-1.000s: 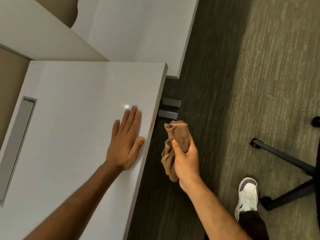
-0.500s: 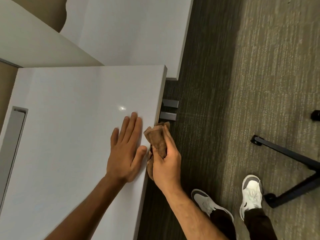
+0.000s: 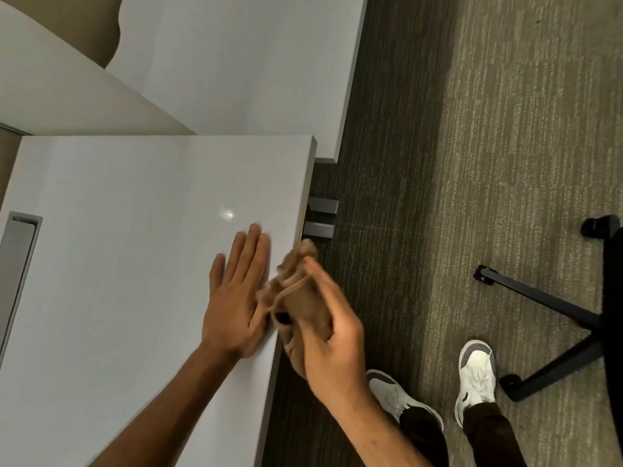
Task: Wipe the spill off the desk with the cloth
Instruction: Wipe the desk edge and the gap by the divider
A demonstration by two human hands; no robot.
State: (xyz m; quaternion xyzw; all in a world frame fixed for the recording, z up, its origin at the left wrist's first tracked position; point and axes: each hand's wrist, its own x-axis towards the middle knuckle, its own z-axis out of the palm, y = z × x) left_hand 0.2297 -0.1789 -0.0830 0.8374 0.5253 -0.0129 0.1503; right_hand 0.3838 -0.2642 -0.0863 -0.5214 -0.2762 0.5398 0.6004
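You are standing at the right edge of the white desk [image 3: 135, 264], which is filling the left half of the view, and your left hand [image 3: 236, 298] is lying flat on it near that edge, fingers straight and together, holding nothing. Your right hand [image 3: 323, 332] is gripping the brown cloth [image 3: 296, 291], fingers curled over the bunched fabric, right at the desk's edge and just beside your left thumb. The cloth is bunched into a loose roll whose long axis is running near to far, its free end pointing toward the far side and a little left, over the desk's lip. The one small glint [image 3: 229, 214] on the desk, just beyond your left fingertips, is probably the spill, though it could be a reflection. To wipe well, you should be spreading the cloth flatter under your palm, bringing it left onto the surface, then pressing and drawing it across that spot toward the edge, keeping your left hand clear.
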